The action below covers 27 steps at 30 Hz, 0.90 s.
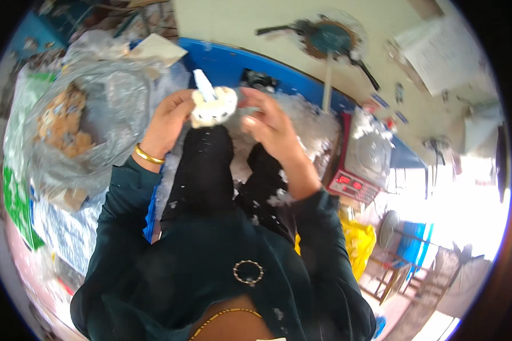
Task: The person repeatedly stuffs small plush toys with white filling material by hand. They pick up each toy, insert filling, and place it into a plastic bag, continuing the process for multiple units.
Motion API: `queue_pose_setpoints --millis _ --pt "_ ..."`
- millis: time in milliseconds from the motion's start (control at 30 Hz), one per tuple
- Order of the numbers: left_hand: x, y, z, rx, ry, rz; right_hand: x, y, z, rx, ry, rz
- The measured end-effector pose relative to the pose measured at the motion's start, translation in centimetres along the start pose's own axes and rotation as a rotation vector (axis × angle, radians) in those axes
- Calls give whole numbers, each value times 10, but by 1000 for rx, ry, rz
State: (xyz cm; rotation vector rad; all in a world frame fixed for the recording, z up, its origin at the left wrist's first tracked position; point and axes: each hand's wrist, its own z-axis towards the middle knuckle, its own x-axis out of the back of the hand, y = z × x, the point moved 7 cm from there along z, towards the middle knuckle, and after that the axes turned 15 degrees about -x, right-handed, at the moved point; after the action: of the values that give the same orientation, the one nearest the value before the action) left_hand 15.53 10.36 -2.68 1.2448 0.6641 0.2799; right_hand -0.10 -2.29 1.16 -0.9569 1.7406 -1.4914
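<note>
A small cream plush toy (215,111) with dark marks along its lower side is held up in front of my knees. A white tag-like strip (205,85) sticks up from its top. My left hand (168,119) pinches the toy's left edge between thumb and fingers. Just right of the toy, my right hand (270,122) hovers with thumb and forefinger apart, and I see nothing between them. White fluffy stuffing (301,116) lies beyond and beside my knees, with bits of it on my dark trousers.
At left, a clear plastic bag (119,96) holds several brown plush pieces (62,122). A red digital scale (352,184) stands at right, with a clear plastic container on it. A blue board (210,54) edges the pale table (227,23) ahead. A yellow bag (358,244) sits at lower right.
</note>
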Motion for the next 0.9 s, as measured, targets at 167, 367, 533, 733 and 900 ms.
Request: queue_pose_setpoints --millis 167,367,533,733,900 --pt "-105 -22 -10 186 -102 -375 47 20 -19 -103 259 -53" --pt "-153 -63 -15 314 -544 -63 90 23 -57 -70 334 376" --pt "-175 -12 8 -223 -473 315 107 -4 -69 -36 289 -455" --pt "-188 -40 6 -10 -520 97 125 -37 -77 250 332 107" --pt "-186 -47 5 -45 -367 76 129 36 -80 -232 385 90"
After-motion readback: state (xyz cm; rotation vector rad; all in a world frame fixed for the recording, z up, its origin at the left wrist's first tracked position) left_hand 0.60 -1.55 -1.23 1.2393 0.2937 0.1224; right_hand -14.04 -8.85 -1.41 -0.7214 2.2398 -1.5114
